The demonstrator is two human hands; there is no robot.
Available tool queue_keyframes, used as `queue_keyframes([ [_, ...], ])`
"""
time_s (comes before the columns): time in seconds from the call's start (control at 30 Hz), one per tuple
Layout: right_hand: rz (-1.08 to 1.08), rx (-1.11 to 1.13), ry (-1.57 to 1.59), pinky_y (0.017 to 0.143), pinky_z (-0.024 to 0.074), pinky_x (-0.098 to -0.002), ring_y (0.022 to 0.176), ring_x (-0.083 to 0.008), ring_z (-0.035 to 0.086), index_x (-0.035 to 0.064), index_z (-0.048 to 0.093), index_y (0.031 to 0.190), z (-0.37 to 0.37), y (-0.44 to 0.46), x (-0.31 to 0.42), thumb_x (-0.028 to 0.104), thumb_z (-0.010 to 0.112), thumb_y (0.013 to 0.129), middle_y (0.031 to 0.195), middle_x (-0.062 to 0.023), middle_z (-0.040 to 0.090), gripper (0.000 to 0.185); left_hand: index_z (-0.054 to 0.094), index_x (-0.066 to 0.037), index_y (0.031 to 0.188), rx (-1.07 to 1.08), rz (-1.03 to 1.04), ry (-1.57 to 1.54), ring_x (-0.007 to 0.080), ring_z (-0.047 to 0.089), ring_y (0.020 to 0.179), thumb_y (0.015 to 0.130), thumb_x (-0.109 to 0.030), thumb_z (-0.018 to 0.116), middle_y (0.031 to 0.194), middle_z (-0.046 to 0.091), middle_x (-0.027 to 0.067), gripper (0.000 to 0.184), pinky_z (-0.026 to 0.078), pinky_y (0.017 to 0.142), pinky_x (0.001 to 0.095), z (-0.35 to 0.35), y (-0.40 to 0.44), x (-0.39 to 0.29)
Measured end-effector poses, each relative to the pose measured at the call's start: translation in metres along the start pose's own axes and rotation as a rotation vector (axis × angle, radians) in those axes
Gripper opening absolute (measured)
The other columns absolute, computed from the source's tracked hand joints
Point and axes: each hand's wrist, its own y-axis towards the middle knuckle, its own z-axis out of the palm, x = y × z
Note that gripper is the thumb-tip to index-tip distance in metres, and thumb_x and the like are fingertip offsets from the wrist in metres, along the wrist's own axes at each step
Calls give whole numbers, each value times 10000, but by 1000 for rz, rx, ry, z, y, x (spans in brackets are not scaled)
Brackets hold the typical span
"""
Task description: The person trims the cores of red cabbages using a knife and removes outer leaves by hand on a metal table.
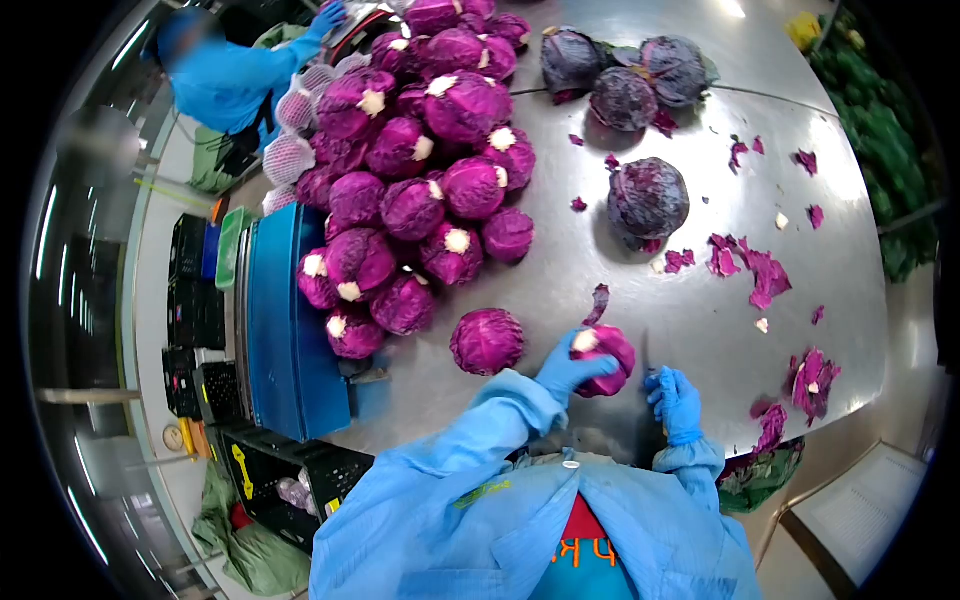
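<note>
Cupping a purple cabbage (610, 365) in the left hand (566, 370), curled snugly round it, with its white stem end showing! Bending the fingers of the right hand (677, 402) just beside it, near a slim blurred shape (647, 350); impossible to tell if gripped. Over to the left hand's left, spotting a lone cabbage (487, 341), then a cabbage pile (411, 208). Beyond both hands, seeing darker cabbages (648, 198) on the metal table (560, 270); right of the right hand, torn leaves (768, 278).

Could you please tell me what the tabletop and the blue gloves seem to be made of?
The tabletop looks like metal, probably stainless steel, given its grey sheen and bright reflections. The left glove and right glove look like thin, smooth rubber, perhaps nitrile, as they fit the fingers closely.
</note>
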Motion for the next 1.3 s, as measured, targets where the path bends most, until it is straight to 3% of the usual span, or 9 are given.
queue_keyframes([
  [0.1, 16, -12, 17, 413, 376, -233, 457, -68, 475, 56, 669, 890, -3, -7, 2, 419, 510, 974, 614, -9, 596, 405, 409, -87, 1377, 160, -514, -776, 333, 542, 1189, 794, -376, 744, 1316, 525, 159, 732, 515, 916, 551, -13, -12, -10],
  [0.13, 10, -14, 16, 419, 382, -229, 469, -68, 484, 58, 670, 892, -5, -8, 0, 422, 504, 976, 621, -6, 598, 409, 290, -128, 1455, 453, -544, -1055, 454, 405, 1289, 798, -502, 697, 1435, 371, 229, 858, 469, 904, 664, -12, -8, -3],
  [0.23, 15, 39, 88, 435, 396, -216, 501, -66, 506, 64, 671, 904, -11, -9, -6, 429, 485, 982, 640, -2, 606, 417, 248, -145, 1478, 595, -601, -1408, 518, 280, 1335, 784, -574, 677, 1493, 222, 276, 922, 429, 938, 680, 1, -18, -1],
  [0.33, 48, 53, 183, 444, 399, -220, 492, -62, 493, 62, 671, 883, -10, -16, 2, 430, 471, 988, 639, -3, 598, 432, 269, -96, 1459, 564, -513, -1057, 462, 358, 1312, 717, -542, 746, 1460, 296, 265, 988, 420, 999, 624, 5, -19, -11],
  [0.47, -13, 76, 210, 450, 397, -219, 486, -63, 485, 61, 670, 836, -17, -37, 23, 438, 486, 981, 622, -10, 586, 444, 405, -1, 1345, 199, -139, -34, 281, 541, 1177, 652, -279, 843, 1269, 540, 169, 867, 438, 1023, 390, 18, -10, -10],
  [0.57, -112, 94, -19, 494, 462, -301, 508, -148, 569, 72, 673, 824, -23, -42, 16, 458, 519, 954, 634, -51, 620, 436, 305, 15, 1391, -44, 298, 665, 284, 526, 1115, 554, -309, 908, 1243, 490, 164, 1081, 444, 970, 391, 28, -7, 30],
  [0.67, -261, 54, -378, 576, 510, -407, 600, -282, 645, 102, 673, 814, -23, -50, 22, 489, 554, 914, 675, -106, 643, 417, 205, 34, 1427, -169, 394, 1129, 328, 476, 1109, 526, -362, 917, 1226, 441, 186, 1214, 409, 956, 431, 50, -12, 25],
  [0.97, -493, 21, -588, 542, 474, -437, 610, -332, 607, 109, 631, 756, -8, -42, 9, 479, 563, 902, 680, -128, 612, 404, 138, 55, 1444, -123, 363, 1197, 442, 347, 1219, 513, -414, 898, 1341, 324, 296, 1291, 290, 1030, 522, 48, -11, 36],
  [1.3, -562, 389, -514, 598, 497, -435, 638, -362, 614, 111, 658, 863, -29, 0, -11, 481, 481, 947, 716, -158, 627, 419, 195, 32, 1430, -151, 321, 1272, 427, 377, 1190, 519, -350, 888, 1313, 343, 265, 1206, 329, 1023, 505, 62, -14, 28],
])
